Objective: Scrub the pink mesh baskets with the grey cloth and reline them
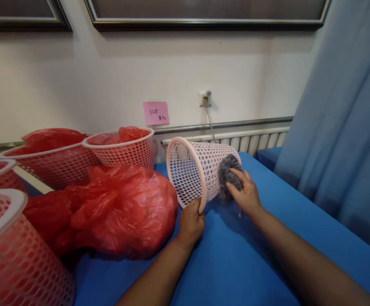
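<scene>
A pink perforated plastic basket (197, 168) lies on its side on the blue table (251, 263), its open mouth turned toward me and left. My left hand (190, 223) is closed on the lower rim of that basket. My right hand (244, 193) presses a grey fuzzy cloth (228, 170) against the basket's outer wall, fingers curled on the cloth. The basket is empty inside.
A crumpled red plastic bag (121, 208) lies just left of the basket. Several more pink baskets lined with red bags stand at the left (124, 151) (9, 255). A blue curtain (347, 127) hangs at the right; a radiator and wall socket are behind.
</scene>
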`<state>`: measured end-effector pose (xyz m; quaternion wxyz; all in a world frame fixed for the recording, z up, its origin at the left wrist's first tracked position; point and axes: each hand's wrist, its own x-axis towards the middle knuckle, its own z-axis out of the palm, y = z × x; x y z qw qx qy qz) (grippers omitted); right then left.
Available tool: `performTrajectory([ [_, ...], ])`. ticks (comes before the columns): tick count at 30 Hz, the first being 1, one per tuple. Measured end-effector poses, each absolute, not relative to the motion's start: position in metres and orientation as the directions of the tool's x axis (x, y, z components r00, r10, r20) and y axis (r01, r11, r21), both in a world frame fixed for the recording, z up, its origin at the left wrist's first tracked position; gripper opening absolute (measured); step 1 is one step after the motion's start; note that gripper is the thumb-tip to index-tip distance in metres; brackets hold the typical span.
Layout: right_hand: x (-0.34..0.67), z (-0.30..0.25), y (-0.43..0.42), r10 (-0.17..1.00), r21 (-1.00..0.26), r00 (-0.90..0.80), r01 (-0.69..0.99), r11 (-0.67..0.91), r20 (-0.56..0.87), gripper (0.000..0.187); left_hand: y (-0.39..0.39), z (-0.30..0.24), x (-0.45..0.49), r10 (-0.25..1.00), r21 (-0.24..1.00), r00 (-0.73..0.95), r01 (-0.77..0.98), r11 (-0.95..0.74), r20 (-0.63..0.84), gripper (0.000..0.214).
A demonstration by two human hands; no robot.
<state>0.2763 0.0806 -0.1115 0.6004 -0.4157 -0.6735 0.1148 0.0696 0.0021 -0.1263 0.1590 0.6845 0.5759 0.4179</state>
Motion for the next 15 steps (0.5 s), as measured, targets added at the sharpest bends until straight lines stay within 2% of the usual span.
performTrajectory([
  [3,0.257,-0.096,0.036,0.466,-0.371,-0.237,0.352,0.859,0.852,0.045,0.000,-0.123,0.072,0.928,0.762,0.007,0.569,-0.311,0.373,0.040],
  [5,0.251,-0.091,0.020,0.374,-0.288,-0.315,0.287,0.914,0.872,0.047,-0.003,-0.118,0.075,0.915,0.809,-0.015,0.474,-0.349,0.403,0.038],
  [7,0.251,-0.091,0.020,0.361,-0.272,-0.333,0.283,0.920,0.871,0.046,-0.006,-0.114,0.077,0.894,0.829,-0.055,0.403,-0.388,0.445,0.035],
  [9,0.257,-0.096,0.035,0.434,-0.328,-0.271,0.358,0.874,0.859,0.041,-0.007,-0.113,0.078,0.887,0.836,-0.088,0.386,-0.390,0.454,0.029],
  [11,0.269,-0.103,0.060,0.581,-0.487,-0.082,0.458,0.743,0.809,0.039,-0.005,-0.117,0.077,0.893,0.843,-0.113,0.400,-0.361,0.436,0.028],
  [13,0.286,-0.110,0.090,0.724,-0.694,0.164,0.484,0.533,0.670,0.044,-0.003,-0.123,0.075,0.897,0.842,-0.122,0.418,-0.342,0.425,0.028],
  [15,0.302,-0.116,0.116,0.812,-0.848,0.334,0.417,0.328,0.478,0.049,0.000,-0.130,0.074,0.899,0.826,-0.103,0.448,-0.341,0.427,0.026],
])
